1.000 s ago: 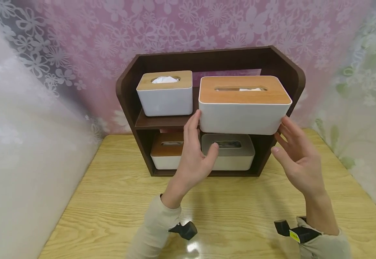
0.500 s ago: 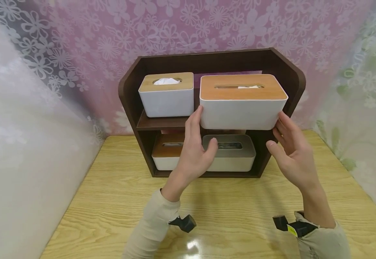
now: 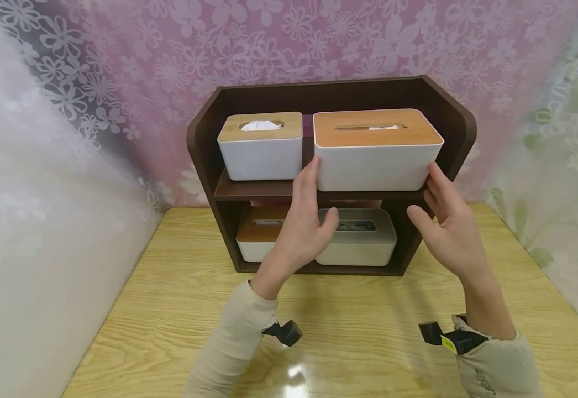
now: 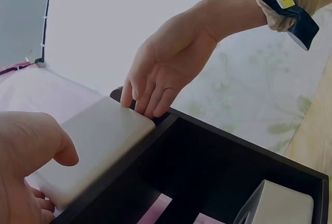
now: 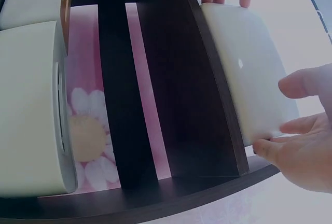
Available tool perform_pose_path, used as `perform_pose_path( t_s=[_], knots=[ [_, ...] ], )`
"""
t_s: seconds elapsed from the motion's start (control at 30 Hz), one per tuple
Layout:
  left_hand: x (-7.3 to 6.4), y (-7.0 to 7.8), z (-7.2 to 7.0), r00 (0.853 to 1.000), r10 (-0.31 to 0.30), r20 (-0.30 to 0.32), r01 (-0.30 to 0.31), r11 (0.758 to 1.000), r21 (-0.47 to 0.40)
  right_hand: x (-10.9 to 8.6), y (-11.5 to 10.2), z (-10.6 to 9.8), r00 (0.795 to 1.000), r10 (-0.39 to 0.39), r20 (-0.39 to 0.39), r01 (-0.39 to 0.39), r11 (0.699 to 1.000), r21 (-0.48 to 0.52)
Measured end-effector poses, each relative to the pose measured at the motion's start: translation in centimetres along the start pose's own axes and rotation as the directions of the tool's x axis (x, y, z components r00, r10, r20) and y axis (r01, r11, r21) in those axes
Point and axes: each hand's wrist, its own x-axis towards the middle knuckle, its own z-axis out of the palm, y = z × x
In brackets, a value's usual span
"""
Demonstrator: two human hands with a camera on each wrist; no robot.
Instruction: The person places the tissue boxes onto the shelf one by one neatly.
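A white tissue box with an orange-brown wooden lid (image 3: 378,166) sits at the right of the upper shelf, its front along the shelf edge. My left hand (image 3: 305,226) touches its left end with fairly straight fingers, thumb held away from it. At the opposite end, the fingers of my right hand (image 3: 450,232) rest against the lower corner, thumb also apart. Both wrist views show the box's white face (image 4: 98,146) between the two hands. Beside it stands a smaller white tissue box with a light wood lid (image 3: 261,157), a white tissue in its slot.
The dark brown two-tier shelf (image 3: 254,189) stands on a wood-grain table (image 3: 179,309) against a floral pink backdrop. On its lower tier are a brown-lidded tissue box (image 3: 256,251), partly behind my left hand, and a grey-lidded one (image 3: 361,251).
The orange-brown-lidded tissue box has moved back and onto the upper shelf, with both hands following at its ends. The other boxes keep their places on the shelf.
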Motion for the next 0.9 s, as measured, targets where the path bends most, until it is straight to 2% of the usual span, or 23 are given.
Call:
perform_pose_path(
  t_s=[0.43, 0.63, 0.9],
  knots=[
    [0.8, 0.2, -0.2, 0.993, -0.081, 0.090, 0.075, 0.995, 0.065, 1.1, 0.0, -0.6, 0.990, 0.114, 0.078, -0.115, 0.993, 0.014],
    [1.2, 0.2, -0.6, 0.983, -0.118, 0.141, 0.100, 0.987, 0.128, 1.5, 0.0, -0.6, 0.985, 0.149, 0.083, -0.149, 0.989, -0.006],
    [1.7, -0.1, -1.5, 0.969, -0.170, 0.181, 0.145, 0.979, 0.147, 2.1, 0.1, -0.4, 0.983, 0.155, 0.099, -0.156, 0.988, 0.003]
  ],
)
